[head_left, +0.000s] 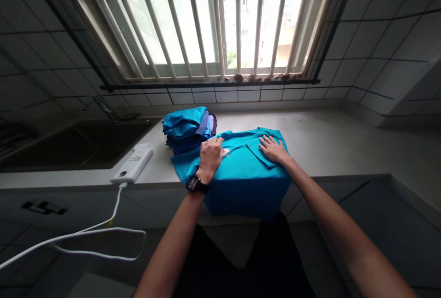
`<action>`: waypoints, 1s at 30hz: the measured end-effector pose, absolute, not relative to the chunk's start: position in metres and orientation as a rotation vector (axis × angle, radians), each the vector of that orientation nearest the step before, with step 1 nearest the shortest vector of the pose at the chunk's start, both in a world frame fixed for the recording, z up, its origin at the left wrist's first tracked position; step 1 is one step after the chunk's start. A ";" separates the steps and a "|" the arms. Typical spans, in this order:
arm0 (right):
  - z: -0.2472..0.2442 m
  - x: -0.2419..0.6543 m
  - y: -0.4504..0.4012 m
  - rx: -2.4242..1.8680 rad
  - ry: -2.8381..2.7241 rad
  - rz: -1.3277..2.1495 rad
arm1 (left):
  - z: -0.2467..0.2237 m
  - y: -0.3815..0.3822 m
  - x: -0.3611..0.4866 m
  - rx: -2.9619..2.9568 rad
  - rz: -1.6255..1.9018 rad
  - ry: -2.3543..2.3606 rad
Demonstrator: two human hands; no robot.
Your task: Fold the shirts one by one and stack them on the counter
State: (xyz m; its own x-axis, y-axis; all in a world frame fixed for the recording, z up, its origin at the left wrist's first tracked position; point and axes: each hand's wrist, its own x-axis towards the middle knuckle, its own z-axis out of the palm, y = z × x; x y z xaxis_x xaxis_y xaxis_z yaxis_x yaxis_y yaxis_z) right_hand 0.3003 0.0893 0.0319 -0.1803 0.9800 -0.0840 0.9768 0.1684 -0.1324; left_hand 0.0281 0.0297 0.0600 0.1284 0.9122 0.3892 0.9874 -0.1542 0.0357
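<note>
A turquoise T-shirt (241,169) lies on the counter, its neckline toward the window and its lower part hanging over the front edge. Its right side with the sleeve is folded inward. My right hand (273,149) rests flat on that folded sleeve, fingers spread. On the shirt's left shoulder area, my left hand (211,153) has its fingers curled down against the cloth, and it wears a black watch. What its fingertips hold is partly hidden. A small white and red print shows beside it. The left sleeve lies spread out under my left wrist.
A stack of folded blue and purple clothes (188,128) stands behind the shirt's left side. Farther left are a white power strip (133,163) with a cable hanging down, and a dark sink (76,144) with a tap. A barred window (213,26) is behind the counter (320,141).
</note>
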 end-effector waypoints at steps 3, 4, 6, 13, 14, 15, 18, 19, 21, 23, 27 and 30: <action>0.029 0.301 0.091 -1.992 -2.368 0.239 | 0.059 0.012 -0.027 -1.683 -0.689 -2.310; 0.028 0.301 0.091 -1.984 -2.367 0.240 | 0.056 0.011 -0.046 -1.602 -0.691 -2.415; 0.027 0.302 0.092 -1.964 -2.367 0.249 | 0.050 0.013 -0.077 -1.625 -0.643 -2.523; 0.027 0.301 0.093 -1.975 -2.367 0.244 | 0.048 0.024 -0.104 -1.936 -0.637 -2.462; 0.027 0.301 0.093 -1.979 -2.369 0.238 | 0.053 0.024 -0.103 -1.936 -0.685 -2.467; 0.027 0.300 0.093 -1.978 -2.373 0.232 | 0.058 0.024 -0.101 -1.932 -0.752 -2.460; 0.027 0.300 0.091 -1.977 -2.384 0.208 | 0.076 0.026 -0.091 -1.937 -1.003 -2.380; 0.028 0.300 0.091 -1.978 -2.385 0.204 | 0.082 0.029 -0.085 -1.952 -1.085 -2.368; 0.029 0.300 0.089 -1.976 -2.385 0.198 | 0.094 0.035 -0.070 -2.000 -1.249 -2.400; 0.032 0.300 0.086 -1.976 -2.381 0.196 | 0.105 0.041 -0.052 -2.119 -1.388 -2.459; 0.036 0.299 0.083 -1.967 -2.371 0.211 | 0.116 0.050 -0.022 -2.765 -1.265 -2.408; 0.037 0.298 0.084 -1.958 -2.360 0.237 | 0.107 0.060 -0.011 -3.068 -0.806 -2.207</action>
State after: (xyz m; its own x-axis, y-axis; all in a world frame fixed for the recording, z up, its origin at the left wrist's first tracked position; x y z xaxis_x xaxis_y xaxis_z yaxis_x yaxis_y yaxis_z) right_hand 0.2980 0.0838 0.0371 -0.1881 0.9810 -0.0478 0.9709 0.1784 -0.1596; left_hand -0.0108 0.0596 0.1066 0.3531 0.9314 -0.0883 0.6555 -0.1789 0.7337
